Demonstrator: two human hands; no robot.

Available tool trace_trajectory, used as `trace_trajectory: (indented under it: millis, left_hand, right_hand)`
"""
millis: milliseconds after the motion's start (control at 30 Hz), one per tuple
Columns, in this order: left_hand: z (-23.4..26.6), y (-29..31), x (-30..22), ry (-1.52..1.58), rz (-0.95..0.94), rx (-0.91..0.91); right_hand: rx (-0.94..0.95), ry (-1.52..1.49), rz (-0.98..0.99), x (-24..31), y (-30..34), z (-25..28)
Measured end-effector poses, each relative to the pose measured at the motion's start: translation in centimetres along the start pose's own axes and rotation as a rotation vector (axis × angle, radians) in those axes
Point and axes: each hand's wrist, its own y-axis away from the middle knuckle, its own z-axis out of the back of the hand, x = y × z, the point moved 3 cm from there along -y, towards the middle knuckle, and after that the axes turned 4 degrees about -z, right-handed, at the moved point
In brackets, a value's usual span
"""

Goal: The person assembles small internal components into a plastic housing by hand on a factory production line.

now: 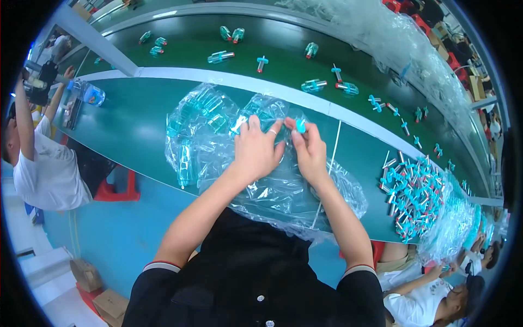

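My right hand (309, 148) pinches a small teal plastic part (300, 126) between thumb and fingers. Close on its left, my left hand (257, 144) rests over a clear plastic bag (264, 188), palm down, with thumb and fingers apart. A thin pale strip shows between the two hands; its kind is too small to tell. Inside the bag's far side lie several clear teal plastic pieces (210, 106). One more teal piece (185, 161) lies by the bag's left edge. The left fingertips partly cover the pieces beneath them.
Beyond the green worktable (139, 117), a dark green conveyor belt (272, 49) carries scattered teal parts with metallic tubes. A heap of such parts (414, 193) lies on the right. A water bottle (90, 94) stands far left. Co-workers sit at both sides, near a red stool (122, 188).
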Motion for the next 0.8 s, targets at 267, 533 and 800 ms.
trace_trajectory:
  millis: [267,533,800]
  left_hand:
    - [-0.5,-0.6,-0.4,0.019,0.015,-0.083]
    - [0.2,1.2,6.8,1.516,0.265,-0.313]
    - [2.0,3.1,4.9,1.505,0.185,-0.247]
  right_hand:
    - [-0.039,-0.562,-0.073,-2.9,-0.6,-0.1]
    - [-0.047,-0.202,-0.027,-2.8,-0.4,-0.4]
    - [-0.193,0.127,0.304,-0.3,1.2,0.0]
